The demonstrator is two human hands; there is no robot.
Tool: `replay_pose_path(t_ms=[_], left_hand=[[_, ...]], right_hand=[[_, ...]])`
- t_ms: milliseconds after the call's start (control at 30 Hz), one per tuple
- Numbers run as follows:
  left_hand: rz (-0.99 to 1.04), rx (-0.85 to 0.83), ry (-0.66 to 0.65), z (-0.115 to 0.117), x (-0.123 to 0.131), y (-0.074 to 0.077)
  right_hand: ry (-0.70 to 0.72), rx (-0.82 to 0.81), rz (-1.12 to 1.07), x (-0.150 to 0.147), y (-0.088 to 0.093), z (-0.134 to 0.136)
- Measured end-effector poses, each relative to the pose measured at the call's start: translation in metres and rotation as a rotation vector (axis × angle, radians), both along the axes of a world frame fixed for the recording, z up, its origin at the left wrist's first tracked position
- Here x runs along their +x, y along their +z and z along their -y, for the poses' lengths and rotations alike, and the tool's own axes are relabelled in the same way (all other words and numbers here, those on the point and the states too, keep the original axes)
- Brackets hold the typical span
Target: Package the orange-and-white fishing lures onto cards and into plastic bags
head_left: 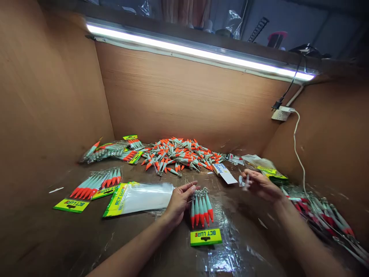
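My left hand [179, 201] rests on the table with fingers curled, touching the left side of a clear bag [201, 209] holding several orange-and-pale-green lures; its yellow-green header card [205, 236] points toward me. My right hand [258, 184] hovers further right, pinched on a small pale item I cannot make out. An empty stack of bags with yellow-green headers [138, 198] lies just left of my left hand. A big heap of loose lures [178, 154] sits at the back against the wall.
Filled lure packs lie at the left [95, 184] and back left [112, 152]. More filled packs are piled at the right [325, 215]. A white label card [224, 173] lies by the heap. Brown walls enclose the table; a white cable [298, 154] hangs at right.
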State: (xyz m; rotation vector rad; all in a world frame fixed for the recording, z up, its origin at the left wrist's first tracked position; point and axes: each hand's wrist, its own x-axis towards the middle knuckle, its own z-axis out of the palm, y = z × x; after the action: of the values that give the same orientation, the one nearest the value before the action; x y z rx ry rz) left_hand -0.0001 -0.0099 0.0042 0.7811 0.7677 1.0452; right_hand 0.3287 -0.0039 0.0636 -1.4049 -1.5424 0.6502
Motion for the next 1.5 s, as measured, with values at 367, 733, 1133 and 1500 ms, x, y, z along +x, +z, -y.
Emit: replay_pose_path(t_ms=[367, 733, 1133, 1500], left_hand=[[0.004, 0.045, -0.068, 0.007, 0.012, -0.001], [-0.314, 0.138, -0.286, -0.009, -0.003, 0.003], [-0.247, 0.106, -0.523, 0.002, -0.003, 0.001], [-0.419, 0.156, -0.28, 0.013, 0.015, -0.004]], right_hand=[[0.222, -0.171, -0.094, -0.061, 0.002, 0.029], [0.455, -0.265, -0.189, -0.114, -0.036, 0.006], [0.164, -0.134, -0.454, -0.114, -0.049, 0.008], [0.211, -0.09, -0.389, -0.115, -0.039, 0.017]])
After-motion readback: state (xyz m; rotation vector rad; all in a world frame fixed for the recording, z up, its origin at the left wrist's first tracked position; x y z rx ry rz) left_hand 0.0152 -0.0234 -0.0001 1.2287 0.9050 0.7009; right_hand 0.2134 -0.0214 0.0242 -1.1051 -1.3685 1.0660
